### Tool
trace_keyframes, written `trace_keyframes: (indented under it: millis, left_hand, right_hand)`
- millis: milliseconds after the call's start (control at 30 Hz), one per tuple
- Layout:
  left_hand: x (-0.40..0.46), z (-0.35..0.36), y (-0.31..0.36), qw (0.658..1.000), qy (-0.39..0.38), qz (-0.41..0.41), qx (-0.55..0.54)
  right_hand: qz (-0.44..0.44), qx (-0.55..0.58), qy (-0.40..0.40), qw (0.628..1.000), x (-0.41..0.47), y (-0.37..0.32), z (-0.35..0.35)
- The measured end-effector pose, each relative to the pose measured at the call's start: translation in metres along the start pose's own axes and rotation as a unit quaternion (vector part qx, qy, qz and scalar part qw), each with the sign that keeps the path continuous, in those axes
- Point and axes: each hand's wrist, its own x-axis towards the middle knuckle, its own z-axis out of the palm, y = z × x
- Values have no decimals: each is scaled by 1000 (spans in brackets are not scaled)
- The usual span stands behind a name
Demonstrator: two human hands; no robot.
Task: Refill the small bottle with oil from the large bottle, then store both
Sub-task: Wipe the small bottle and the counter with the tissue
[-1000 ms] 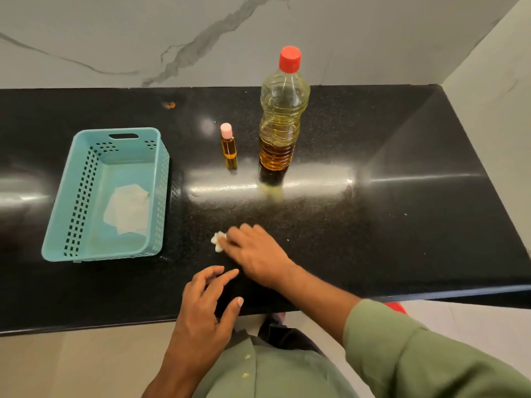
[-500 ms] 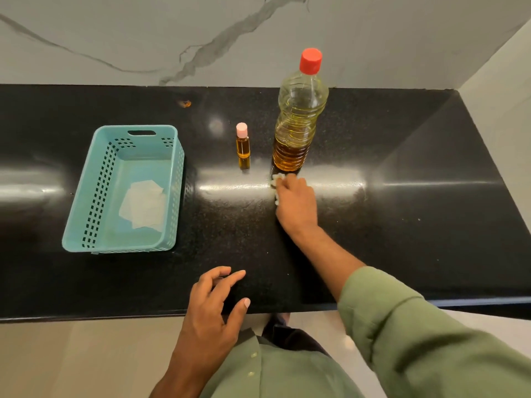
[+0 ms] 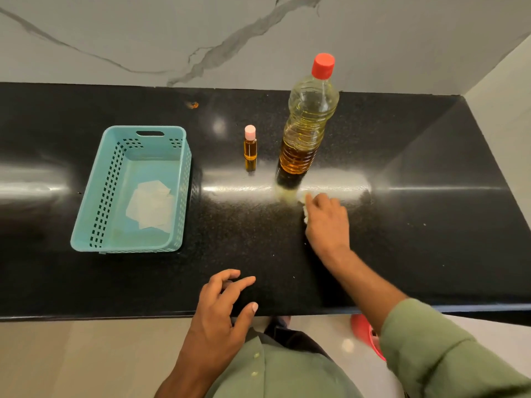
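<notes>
The large oil bottle (image 3: 309, 124) with a red cap stands upright on the black counter, partly filled with amber oil. Left of it stands the small bottle (image 3: 250, 145), capped in pink and full of amber oil. My right hand (image 3: 326, 222) lies on the counter just right of the large bottle's base, holding a small white tissue wad (image 3: 304, 206) against the surface. My left hand (image 3: 221, 308) rests at the counter's front edge with loosely bent fingers, holding nothing.
A teal perforated basket (image 3: 94, 214) sits on the left of the counter with a white paper inside (image 3: 150, 208). A marble wall runs behind, and a side wall closes the right end. A red object (image 3: 365, 331) lies on the floor below.
My right hand slid the tissue from the counter's front middle up to the large bottle's base, then a little to the right of it. The left hand stayed put.
</notes>
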Motion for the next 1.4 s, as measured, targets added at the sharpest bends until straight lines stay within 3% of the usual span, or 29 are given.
trace_keyframes:
  millis: [100,500,700,833,967,1100,1267,1400]
  left_hand:
    - [-1,1,-1,1000,-9,10,1]
    - [-15,-10,-6,1000,-8,-19,23]
    - [-16,-12,-13,999,-2,-27,17]
    - [-6,-6,-11,1000,-13,-4,16]
    - [3,-3,-4,1000,-18,7,7]
    - [8,1,0,1000,-18,16,6]
    - [15,6,6,999,-27,18,2]
    - [16,9,10,999,-27,17,-11]
  right_hand:
    - [27,-13,4,1000,24,-8,-2]
    - [-136,12,-8,991,91,-143,6]
    - [-316,38,-9,948,48,-178,18]
    - [-365,19,-2,931,13,-157,19]
    - [-268,15,6,963,-4,-89,11]
    - [-33,-21,3,999,-15,6,-1]
    - [116,-43,16,992,-42,68,0]
    - [209,-28,15,977,6,95,-6]
